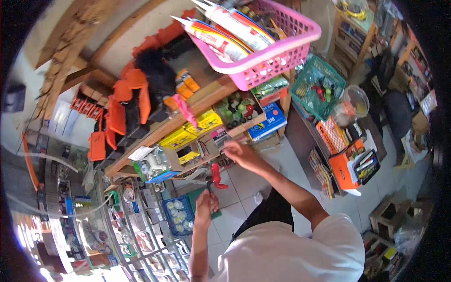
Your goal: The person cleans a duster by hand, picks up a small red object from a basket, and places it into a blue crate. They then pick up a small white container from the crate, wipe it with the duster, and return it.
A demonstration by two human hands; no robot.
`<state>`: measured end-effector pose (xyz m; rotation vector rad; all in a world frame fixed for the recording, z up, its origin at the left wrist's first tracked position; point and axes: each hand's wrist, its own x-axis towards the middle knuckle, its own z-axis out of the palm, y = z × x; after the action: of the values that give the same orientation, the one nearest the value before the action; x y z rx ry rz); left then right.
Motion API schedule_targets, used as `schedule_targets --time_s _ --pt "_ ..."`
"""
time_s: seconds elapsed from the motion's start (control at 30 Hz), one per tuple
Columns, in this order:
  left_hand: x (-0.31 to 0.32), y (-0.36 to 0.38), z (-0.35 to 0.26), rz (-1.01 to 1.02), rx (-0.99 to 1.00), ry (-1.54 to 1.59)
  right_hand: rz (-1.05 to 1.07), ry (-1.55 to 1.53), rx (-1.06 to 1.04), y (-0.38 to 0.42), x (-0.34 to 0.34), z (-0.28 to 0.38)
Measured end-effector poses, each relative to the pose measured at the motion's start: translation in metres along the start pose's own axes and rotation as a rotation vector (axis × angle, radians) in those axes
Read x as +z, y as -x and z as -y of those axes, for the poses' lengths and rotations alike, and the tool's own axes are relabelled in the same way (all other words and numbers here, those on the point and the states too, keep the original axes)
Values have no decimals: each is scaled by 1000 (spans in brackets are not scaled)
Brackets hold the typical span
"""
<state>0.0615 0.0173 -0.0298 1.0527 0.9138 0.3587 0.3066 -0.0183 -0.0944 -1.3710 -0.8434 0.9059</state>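
Observation:
My left hand (206, 207) is closed around the dark lower part of a red-and-dark hand tool (217, 176). The tool's red part points up and away from the fist; its exact kind is unclear. My right hand (239, 154) is raised at the front of the wooden shelf (206, 99), fingers loosely bent and apart, and nothing shows in it. Close to its fingertips is a small dark-and-pink box (219, 136) on the lower shelf. Yellow boxes (190, 131) lie further left along that shelf.
A pink basket (277, 58) of sealant tubes (221, 40) rests on the upper shelf. A green basket (307, 87) and an orange box (342, 171) stand to the right. A blue crate (168, 221) of white items sits low left, near glass display shelving (134, 235).

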Motion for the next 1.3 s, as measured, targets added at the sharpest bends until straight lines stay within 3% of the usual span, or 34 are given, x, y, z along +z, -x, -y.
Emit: schedule_targets --time_s 0.03,0.1,0.13,0.2,0.33,0.4,0.47,0.5,0.53,0.6,0.67,0.73,0.8,0.9,0.93,0.97,1.03,1.07,1.13,1.17,1.2,1.23,1.3 --pt "4 -11 6 76 -94 88 -15 -22 30 19 -4 -2" --pt "21 -32 10 80 -192 73 259 -299 395 51 -15 1" --pt "32 -46 9 87 -254 74 240 -328 413 58 -20 -6" --pt "49 -79 3 71 -313 187 60 -577 387 72 -26 -21" --pt "98 -150 -38 125 -254 314 -45 -540 383 91 -59 -24" --pt "117 -184 -54 244 -174 301 -78 -520 418 102 -76 -19" --pt "147 -222 -70 55 -143 193 -103 -503 392 117 -90 -16" --pt "132 -263 -58 255 -93 230 -122 -495 381 124 -98 -10" --pt "151 -270 -67 138 -91 144 -131 -514 388 131 -108 -6" --pt "142 -322 -60 297 -84 176 -198 -520 396 142 -129 1" --pt "139 -365 -52 328 -145 235 -256 -483 391 150 -156 7" --pt "141 -390 -50 160 -114 140 -414 -467 376 154 -184 3" --pt "132 -414 -40 188 -106 40 -481 -476 349 150 -217 1" --pt "152 -401 -44 3 -44 18 -627 -371 269 124 -268 -4" --pt "133 -413 -33 3 -39 16 -707 -226 162 111 -285 -12" --pt "108 -426 -23 150 -63 37 -782 -80 56 97 -302 -18" --pt "108 -415 -30 337 -69 24 -855 239 173 68 -336 -23" --pt "125 -390 -42 289 -85 11 -850 237 172 53 -350 -29" --pt "152 -348 -58 120 -132 -128 -986 777 175 27 -373 -45" --pt "170 -320 -69 99 -133 -223 -985 779 170 15 -381 -48" --pt "180 -302 -77 77 -134 -317 -977 817 340 4 -386 -49" --pt "164 -308 -69 223 -218 -193 -962 850 508 -5 -388 -50" --pt "163 -292 -70 197 -231 -127 -963 910 541 -15 -388 -53"
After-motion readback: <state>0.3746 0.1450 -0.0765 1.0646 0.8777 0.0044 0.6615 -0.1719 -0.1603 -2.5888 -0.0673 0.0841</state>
